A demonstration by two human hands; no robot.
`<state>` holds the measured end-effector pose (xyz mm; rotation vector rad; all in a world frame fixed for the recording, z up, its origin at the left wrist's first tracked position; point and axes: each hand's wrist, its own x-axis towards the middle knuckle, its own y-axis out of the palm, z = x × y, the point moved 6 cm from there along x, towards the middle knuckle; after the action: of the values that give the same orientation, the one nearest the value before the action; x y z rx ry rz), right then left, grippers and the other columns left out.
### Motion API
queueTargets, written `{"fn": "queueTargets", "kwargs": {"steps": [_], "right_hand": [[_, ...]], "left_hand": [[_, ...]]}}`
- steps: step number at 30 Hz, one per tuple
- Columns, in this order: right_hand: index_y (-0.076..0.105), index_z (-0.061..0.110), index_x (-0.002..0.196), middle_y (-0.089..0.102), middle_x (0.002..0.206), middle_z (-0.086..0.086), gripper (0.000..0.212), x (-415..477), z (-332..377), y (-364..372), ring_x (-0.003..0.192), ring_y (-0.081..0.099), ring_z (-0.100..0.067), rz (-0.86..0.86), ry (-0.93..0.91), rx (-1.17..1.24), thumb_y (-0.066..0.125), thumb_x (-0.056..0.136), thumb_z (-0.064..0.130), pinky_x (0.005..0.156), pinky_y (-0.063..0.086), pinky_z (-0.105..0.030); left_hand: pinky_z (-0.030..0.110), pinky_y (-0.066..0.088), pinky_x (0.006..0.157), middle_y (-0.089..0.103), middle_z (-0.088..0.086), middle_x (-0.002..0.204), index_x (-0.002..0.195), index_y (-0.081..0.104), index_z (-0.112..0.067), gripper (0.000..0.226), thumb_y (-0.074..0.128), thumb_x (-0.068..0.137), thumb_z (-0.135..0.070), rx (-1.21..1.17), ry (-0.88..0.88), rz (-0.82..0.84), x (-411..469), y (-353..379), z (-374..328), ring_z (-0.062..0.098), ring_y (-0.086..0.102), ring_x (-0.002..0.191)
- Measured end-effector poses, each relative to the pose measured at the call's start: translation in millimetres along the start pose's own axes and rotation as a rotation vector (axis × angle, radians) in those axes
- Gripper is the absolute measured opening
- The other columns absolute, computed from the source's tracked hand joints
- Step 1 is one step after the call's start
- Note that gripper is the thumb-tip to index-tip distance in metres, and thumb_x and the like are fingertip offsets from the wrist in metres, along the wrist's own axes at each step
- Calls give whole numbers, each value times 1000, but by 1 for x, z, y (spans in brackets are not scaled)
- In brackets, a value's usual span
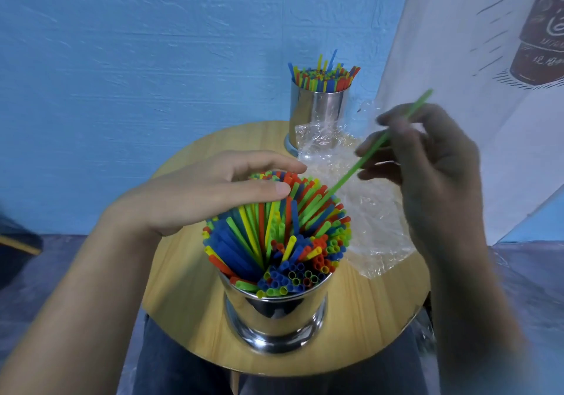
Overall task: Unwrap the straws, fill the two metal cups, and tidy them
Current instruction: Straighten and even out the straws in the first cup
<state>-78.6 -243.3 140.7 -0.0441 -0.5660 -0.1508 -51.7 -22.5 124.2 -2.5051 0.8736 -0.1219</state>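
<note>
Meanwhile, the left hand [213,193] rests flat, steadying bright plastic straws [274,236] in the near shiny metal cup [274,315]; the right hand [427,162] pinches one thin green straw [378,144] for insertion.

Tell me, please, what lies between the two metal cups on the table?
In the head view, crumpled clear wrap lies between the near cup and the far cup, reaching the far cup.

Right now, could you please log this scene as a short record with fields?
near cup: packed with coloured straws, table front
far cup: also filled, table back
left hand: fingers flat on the near cup's straws
right hand: pinches green straw, lower end at those straws
wrapper: crumpled clear plastic, right of the cups
</note>
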Motion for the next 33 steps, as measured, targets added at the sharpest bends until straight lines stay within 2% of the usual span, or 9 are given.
{"fn": "queueTargets", "kwargs": {"steps": [2, 5, 9, 12, 18, 24, 27, 30, 33], "right_hand": [[60, 13, 111, 75, 82, -5, 11, -4, 0, 15, 77, 72, -23, 98, 19, -73, 54, 105, 8, 71, 59, -33], [54, 22, 123, 76, 83, -4, 29, -7, -6, 21, 78, 72, -19, 116, 46, -121, 66, 99, 10, 75, 58, -28], [66, 31, 107, 76, 88, 8, 13, -10, -13, 27, 86, 73, -14, 224, 43, -322, 69, 97, 22, 78, 60, -43], [75, 27, 99, 75, 91, 14, 9, -11, -20, 29, 91, 72, -11, 337, 83, -406, 66, 98, 31, 78, 61, -43], [69, 32, 105, 72, 102, 13, 9, -12, -23, 29, 96, 70, -11, 376, 153, -346, 68, 96, 28, 78, 60, -30], [75, 25, 93, 76, 84, 14, 19, -15, -26, 34, 81, 73, -5, 479, 224, -357, 59, 101, 33, 67, 54, -16], [76, 27, 93, 76, 85, 15, 21, -16, -24, 35, 83, 73, -6, 501, 204, -346, 57, 102, 27, 69, 54, -14], [76, 30, 94, 77, 88, 15, 22, -16, -23, 35, 87, 73, -6, 508, 197, -337, 56, 102, 24, 73, 55, -16], [75, 31, 95, 77, 88, 16, 22, -16, -22, 36, 88, 73, -5, 500, 190, -327, 56, 102, 24, 74, 55, -15]], "left_hand": [[22, 52, 99, 67, -22, 130, 135, 62, -34, 43, 71, 93, -34, 8, 3, 37, -1, -1, 1, 1, 64, 121], [31, 57, 98, 68, -17, 131, 136, 60, -35, 49, 69, 88, -29, 13, -22, 65, -1, -1, 5, 5, 67, 118], [31, 55, 94, 70, -15, 127, 127, 65, -33, 40, 74, 89, -23, 18, -17, 3, 3, -4, 5, 4, 68, 114], [30, 59, 89, 73, -11, 120, 119, 67, -34, 37, 68, 83, -29, 32, -33, -26, 6, -6, 4, 7, 72, 106], [44, 53, 102, 73, -12, 119, 119, 69, -38, 40, 70, 81, -51, 104, -51, -9, 7, -2, -5, 8, 71, 109], [41, 59, 89, 77, -5, 94, 100, 74, -25, 12, 76, 89, -28, 196, -62, -97, 15, 4, -8, 12, 74, 87], [43, 57, 92, 75, -1, 94, 94, 77, -24, 9, 79, 87, -27, 191, -64, -121, 17, -1, -9, 16, 71, 87], [44, 55, 95, 73, -3, 95, 92, 77, -30, 8, 81, 85, -31, 183, -64, -130, 17, -7, -7, 7, 69, 83], [46, 54, 96, 73, -4, 96, 91, 78, -31, 9, 81, 84, -33, 188, -63, -128, 16, -8, -7, 8, 69, 85]]}}
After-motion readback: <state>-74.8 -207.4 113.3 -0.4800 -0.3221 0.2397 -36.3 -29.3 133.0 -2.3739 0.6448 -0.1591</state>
